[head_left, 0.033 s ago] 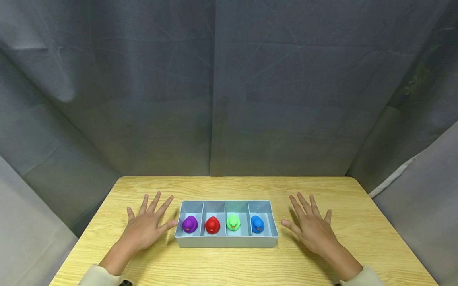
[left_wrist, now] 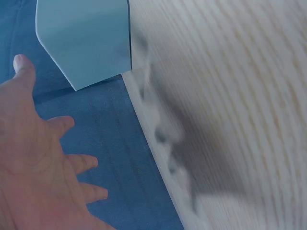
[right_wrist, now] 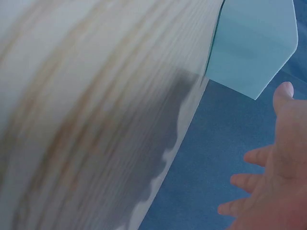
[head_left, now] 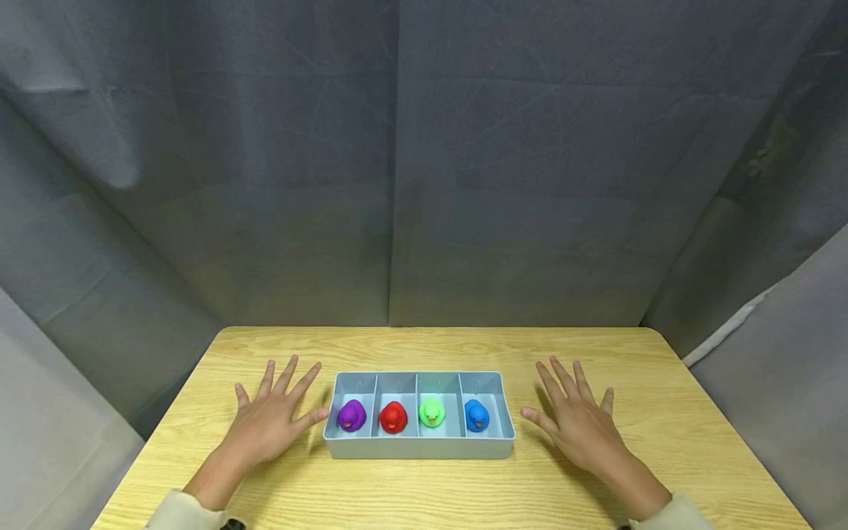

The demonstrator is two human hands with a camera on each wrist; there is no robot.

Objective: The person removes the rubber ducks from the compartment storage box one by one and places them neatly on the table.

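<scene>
A grey-blue divided tray (head_left: 420, 449) stands between the two hands, its compartments in one row. From left to right they hold a purple rubber duck (head_left: 352, 416), a red rubber duck (head_left: 394, 417), a green rubber duck (head_left: 432, 412) and a blue rubber duck (head_left: 477, 416). My left hand (head_left: 265, 427) is spread wide above the table, its thumb tip close to the tray's left end. On the other side my right hand (head_left: 583, 427) is spread too, thumb pointing at the tray's right end. Both hands hold nothing; the wrist views show them raised, with shadows on the wood.
The wooden table (head_left: 424, 497) has rounded far corners. Behind it hangs a dark grey curtain (head_left: 424, 184), and paler cloth (head_left: 53, 412) closes in the left side, with similar cloth (head_left: 775, 383) on the right.
</scene>
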